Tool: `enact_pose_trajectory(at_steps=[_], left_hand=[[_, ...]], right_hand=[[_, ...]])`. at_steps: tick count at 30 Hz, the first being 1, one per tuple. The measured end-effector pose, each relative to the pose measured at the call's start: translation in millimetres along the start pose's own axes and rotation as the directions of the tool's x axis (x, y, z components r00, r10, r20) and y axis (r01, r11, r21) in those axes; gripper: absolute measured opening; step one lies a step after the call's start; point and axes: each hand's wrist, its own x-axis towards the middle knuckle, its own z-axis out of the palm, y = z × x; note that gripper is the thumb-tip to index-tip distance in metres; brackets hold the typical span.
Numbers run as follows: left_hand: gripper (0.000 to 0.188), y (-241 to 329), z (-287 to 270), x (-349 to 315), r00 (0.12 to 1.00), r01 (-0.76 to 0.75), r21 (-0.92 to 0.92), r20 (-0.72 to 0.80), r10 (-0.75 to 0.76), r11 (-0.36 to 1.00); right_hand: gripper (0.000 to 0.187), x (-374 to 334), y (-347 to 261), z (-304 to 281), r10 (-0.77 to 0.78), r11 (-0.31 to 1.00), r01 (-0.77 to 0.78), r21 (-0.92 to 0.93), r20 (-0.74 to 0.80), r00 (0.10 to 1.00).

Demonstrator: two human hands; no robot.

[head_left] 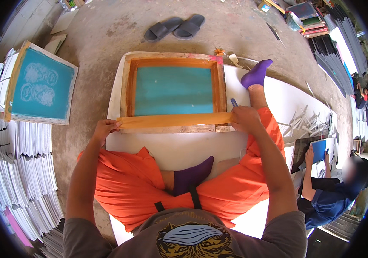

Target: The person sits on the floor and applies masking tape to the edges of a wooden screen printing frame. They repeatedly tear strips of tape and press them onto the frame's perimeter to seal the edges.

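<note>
A screen-printing frame (126, 92) of wood, with teal mesh (174, 89) and brown tape along its inner edges, lies on a white board in front of me. Along its near side stretches a strip of brown tape (175, 121). My left hand (106, 130) pinches the strip's left end between thumb and fingers. At the other end, my right hand (246, 119) is closed on the tape, knuckles up. A slim blue tool (234, 102), perhaps a cutter, sticks out beyond its fingers; the rest of it is hidden.
A second teal-meshed frame (42, 86) with pale prints leans on stacked white sheets (29, 142) at left. Dark slippers (175, 28) lie beyond. White offcuts (306, 122) pile up at right, near another person (330, 195) handling a blue panel (319, 150). My outstretched foot (256, 74) flanks the frame.
</note>
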Motion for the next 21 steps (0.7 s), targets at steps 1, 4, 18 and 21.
enact_pose_trajectory(at_steps=[1,4,18,21], left_hand=[[0.028,0.0,-0.3,0.1,1.0,-0.012,-0.013,0.0,0.012,1.0],[0.029,-4.8,-11.1,0.4,0.999,-0.044,-0.049,-0.019,0.043,0.998],[0.031,2.9,-6.9,6.2,0.998,-0.065,0.061,0.01,0.065,0.996],[0.031,4.2,-3.7,10.9,0.998,-0.061,0.11,-0.004,0.062,0.992]], right_hand=[[0.03,1.6,1.0,6.4,0.017,1.0,-0.018,0.006,0.05,0.999],[0.039,8.4,-4.8,12.4,0.079,0.996,-0.085,0.028,0.182,0.98],[0.043,-19.8,-24.3,10.0,0.123,0.977,-0.139,0.159,0.109,0.986],[0.048,-20.0,-19.4,8.6,0.098,0.979,-0.121,0.166,0.144,0.985]])
